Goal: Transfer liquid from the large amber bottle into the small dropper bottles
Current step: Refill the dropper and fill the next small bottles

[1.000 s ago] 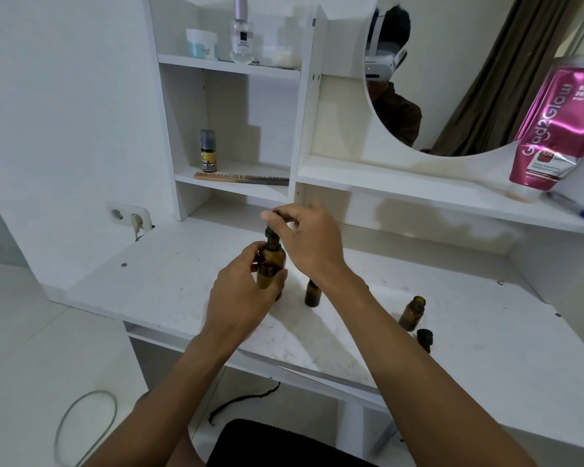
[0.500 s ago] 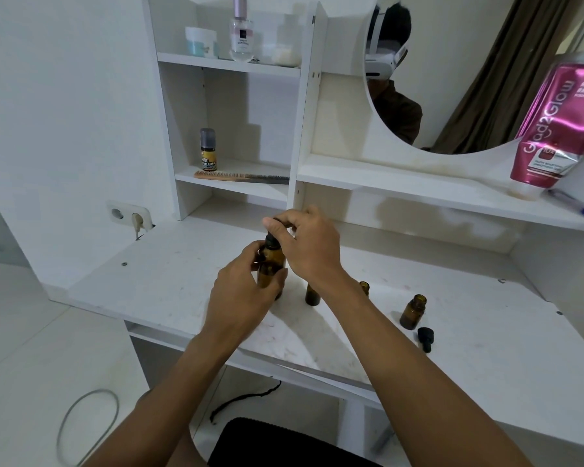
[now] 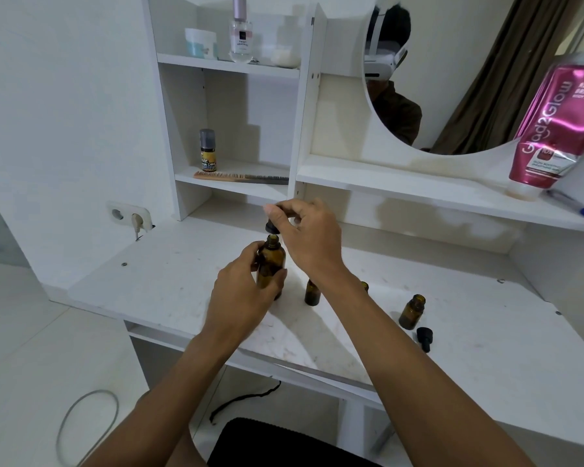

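My left hand (image 3: pixel 241 288) grips the large amber bottle (image 3: pixel 271 261), which stands upright on the white desk (image 3: pixel 169 284) with its mouth uncovered. Just above the mouth, my right hand (image 3: pixel 309 237) pinches the bottle's black cap (image 3: pixel 272 226). To the right stand three small amber dropper bottles: one (image 3: pixel 312 292) close to my right wrist, one (image 3: pixel 364 285) mostly hidden behind my forearm, and an uncapped one (image 3: pixel 412 311) farther right. A black dropper cap (image 3: pixel 423 337) lies on the desk beside that last bottle.
Shelves behind the desk hold a comb (image 3: pixel 240 177), a small yellow-labelled bottle (image 3: pixel 207 150), a perfume bottle (image 3: pixel 240 32) and a jar (image 3: pixel 200 42). A pink tube (image 3: pixel 560 129) and a pen (image 3: pixel 577 207) sit on the right shelf under a round mirror (image 3: pixel 452 72). A wall socket (image 3: pixel 129 215) is at left.
My right hand has lifted the black cap off the large amber bottle; the cap now hangs just above the uncovered mouth. My left hand keeps its grip on the bottle.
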